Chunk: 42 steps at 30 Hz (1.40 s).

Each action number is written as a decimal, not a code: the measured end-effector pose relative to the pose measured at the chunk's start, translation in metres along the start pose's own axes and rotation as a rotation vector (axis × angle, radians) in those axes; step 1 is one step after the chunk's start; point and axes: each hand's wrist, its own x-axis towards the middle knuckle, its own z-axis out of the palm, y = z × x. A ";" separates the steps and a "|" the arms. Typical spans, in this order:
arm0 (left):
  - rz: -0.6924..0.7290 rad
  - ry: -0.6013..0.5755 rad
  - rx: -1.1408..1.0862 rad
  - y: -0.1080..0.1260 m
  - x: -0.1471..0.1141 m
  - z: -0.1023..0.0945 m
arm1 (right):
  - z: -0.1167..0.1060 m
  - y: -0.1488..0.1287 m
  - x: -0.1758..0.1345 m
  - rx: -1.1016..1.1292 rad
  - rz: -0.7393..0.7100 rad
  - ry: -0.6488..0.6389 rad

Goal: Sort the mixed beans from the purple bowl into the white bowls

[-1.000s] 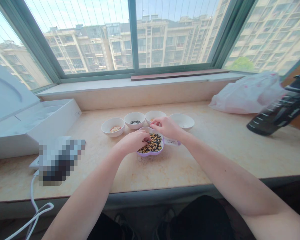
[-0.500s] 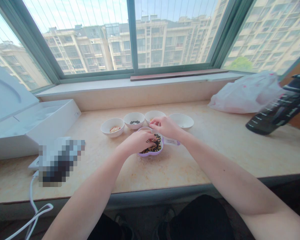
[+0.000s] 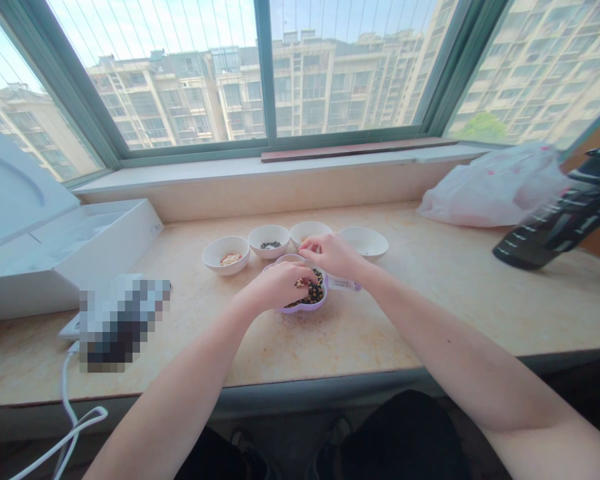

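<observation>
A purple-rimmed, scalloped bowl (image 3: 307, 307) holds mixed dark and light beans (image 3: 314, 293). My left hand (image 3: 283, 285) reaches into it from the left, fingers curled round some of the beans. Above the bowl's far right side hovers my right hand (image 3: 336, 253), its thumb and fingertips pinched together; whatever is in them is too small to make out. Behind it, partly hidden, stands a white bowl (image 3: 305, 228) with pale contents. To the left are a white bowl (image 3: 269, 233) with dark beans and another white bowl (image 3: 225, 248) with pale and reddish pieces.
A fourth white bowl (image 3: 375, 243) stands right of my right hand. A white box (image 3: 105, 233) with its lid up and a blurred-out object (image 3: 125, 323) with a white cable lie left. A plastic bag (image 3: 490, 190) and a dark bottle (image 3: 535, 237) stand right.
My left hand's fingers have shifted slightly in the beans, and a few light beans now show between them. My right hand stays pinched in almost the same place.
</observation>
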 end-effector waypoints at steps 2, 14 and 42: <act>0.003 -0.028 -0.013 0.001 -0.001 -0.001 | 0.000 0.000 0.000 0.001 0.001 -0.004; 0.039 -0.047 -0.137 0.000 0.000 0.002 | 0.001 0.004 0.000 0.010 -0.015 -0.015; -0.137 0.634 -1.509 -0.015 -0.006 -0.031 | 0.003 0.007 0.000 -0.007 -0.017 -0.033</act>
